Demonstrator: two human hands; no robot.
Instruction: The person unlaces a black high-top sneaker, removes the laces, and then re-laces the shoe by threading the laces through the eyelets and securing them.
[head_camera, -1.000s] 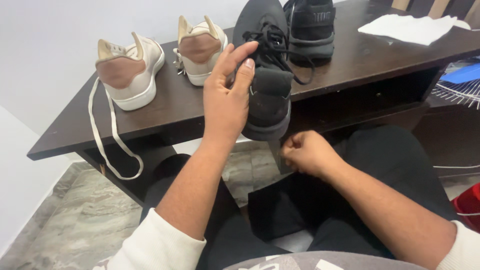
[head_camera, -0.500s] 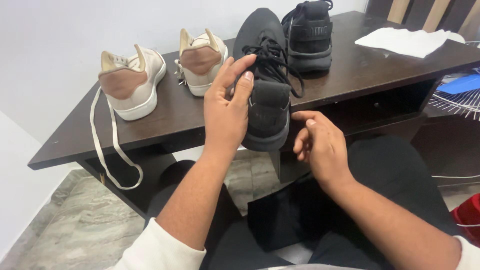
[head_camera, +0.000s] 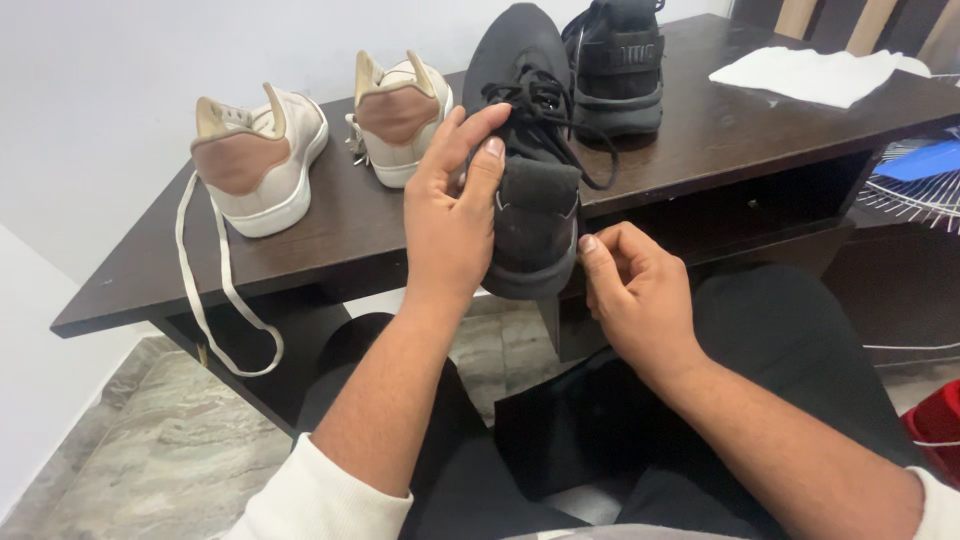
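My left hand (head_camera: 452, 215) grips a black sneaker (head_camera: 528, 140) by its left side, holding it up over the front edge of a dark wooden table (head_camera: 340, 240), heel toward me and toe pointing away. Black laces (head_camera: 560, 125) hang loose across its top. My right hand (head_camera: 635, 295) is just below and right of the heel, fingers curled, thumb tip touching the sole's lower edge. I cannot see anything held in it.
A second black sneaker (head_camera: 620, 70) stands on the table behind the held one. Two beige sneakers (head_camera: 262, 160) (head_camera: 397, 110) sit to the left, a long lace (head_camera: 215, 300) dangling over the edge. White cloth (head_camera: 810, 75) lies at the far right. Marble floor (head_camera: 150, 440) below.
My right hand rose from my lap up to the heel of the black sneaker. My left hand kept its grip and lifted the shoe slightly.
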